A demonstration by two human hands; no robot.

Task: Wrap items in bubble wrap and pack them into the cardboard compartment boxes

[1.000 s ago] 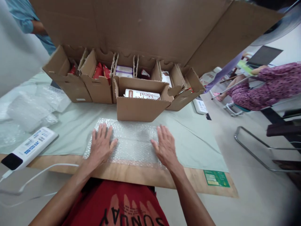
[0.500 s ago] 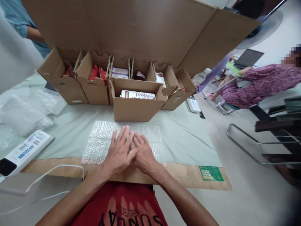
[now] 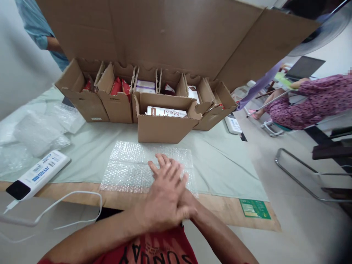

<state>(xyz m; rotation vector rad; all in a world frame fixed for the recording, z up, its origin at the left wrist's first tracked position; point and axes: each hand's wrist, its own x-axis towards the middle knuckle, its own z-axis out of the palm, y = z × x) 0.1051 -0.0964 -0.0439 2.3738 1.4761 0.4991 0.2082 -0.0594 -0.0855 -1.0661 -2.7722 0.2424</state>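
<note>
My left hand (image 3: 165, 201) lies across the back of my right hand (image 3: 162, 165), its fingers stretched out and slightly smeared by motion. Only the right hand's fingers and wrist show past it; those fingers are stretched out too, and neither hand holds anything. Below them a clear bubble wrap sheet (image 3: 126, 168) is spread flat at the table's near edge. Just beyond the sheet stands an open cardboard bin (image 3: 165, 129), with a white carton (image 3: 166, 112) marked "Meal" inside.
Behind, a row of cardboard bins (image 3: 118, 108) holds red packets and boxes before a tall cardboard panel (image 3: 170, 33). Crumpled bubble wrap (image 3: 41, 128) and a white device with a cable (image 3: 41, 174) are at left. A seated person (image 3: 310, 101) is at right; another person's sleeve (image 3: 41, 22) shows at upper left.
My hands were side by side on the bubble wrap. They have drawn back to the right, and the left now crosses over the right. The view has shifted slightly.
</note>
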